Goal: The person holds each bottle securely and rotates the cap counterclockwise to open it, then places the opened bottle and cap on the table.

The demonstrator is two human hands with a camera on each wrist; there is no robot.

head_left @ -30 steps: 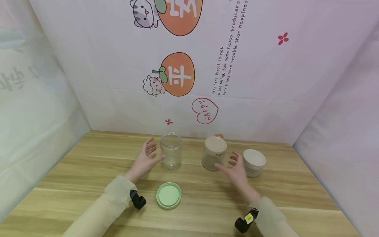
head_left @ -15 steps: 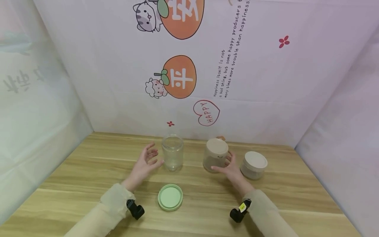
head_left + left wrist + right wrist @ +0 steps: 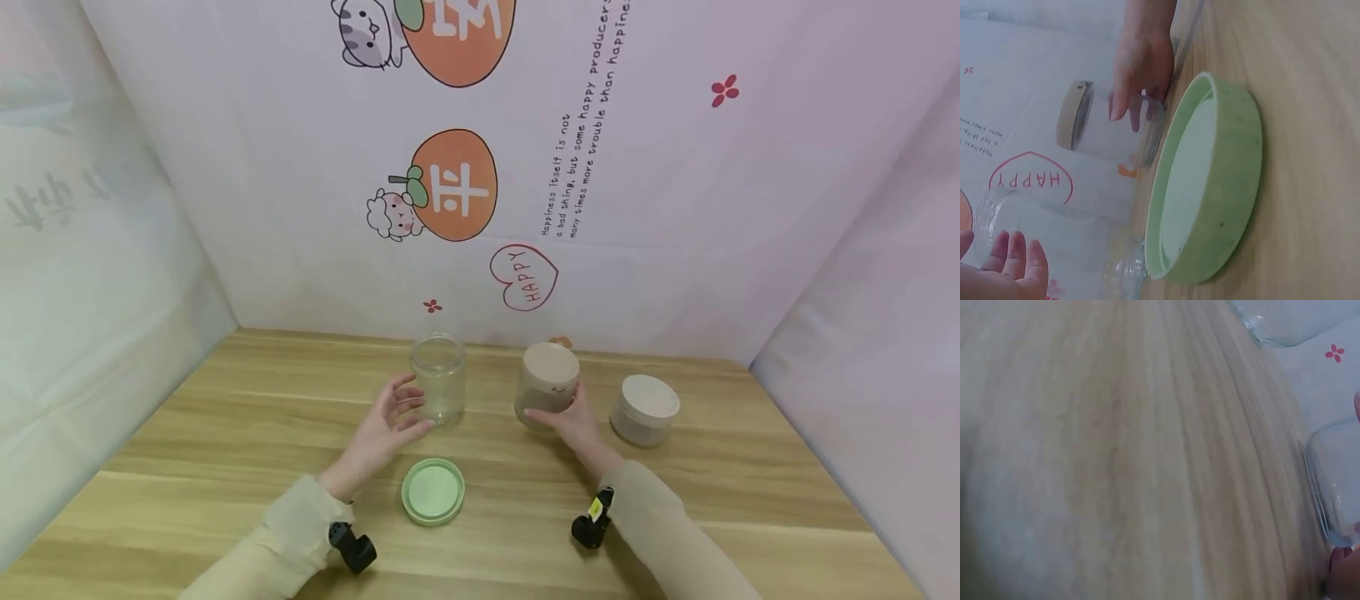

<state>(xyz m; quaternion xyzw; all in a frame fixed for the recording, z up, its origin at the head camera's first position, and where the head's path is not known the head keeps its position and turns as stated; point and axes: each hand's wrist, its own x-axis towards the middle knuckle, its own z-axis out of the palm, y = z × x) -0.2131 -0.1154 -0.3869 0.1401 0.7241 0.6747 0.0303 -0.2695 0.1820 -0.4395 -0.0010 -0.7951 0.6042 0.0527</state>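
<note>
My right hand [image 3: 576, 423] grips a clear jar with a beige lid [image 3: 551, 367], thumb in front and fingers round its side. The left wrist view shows those fingers through the clear wall of this lidded jar [image 3: 1116, 131]; it stands upright on the table. My left hand [image 3: 388, 423], fingers loosely bent, is at the left side of a lidless clear jar [image 3: 442, 387]; whether it touches the glass-like wall I cannot tell. In front of that jar lies a round green lid [image 3: 433, 492], inner side up. In the right wrist view only an edge of the lidded jar [image 3: 1335, 481] shows.
A shorter jar with a whitish lid [image 3: 647, 408] stands right of my right hand. The wood-grain table [image 3: 510, 533] ends at a printed white cloth backdrop [image 3: 637, 292]. White cloth also hangs at both sides.
My right hand has moved left from between the two lidded jars and taken hold of the beige-lidded jar. My left hand has come slightly right, closer to the lidless jar.
</note>
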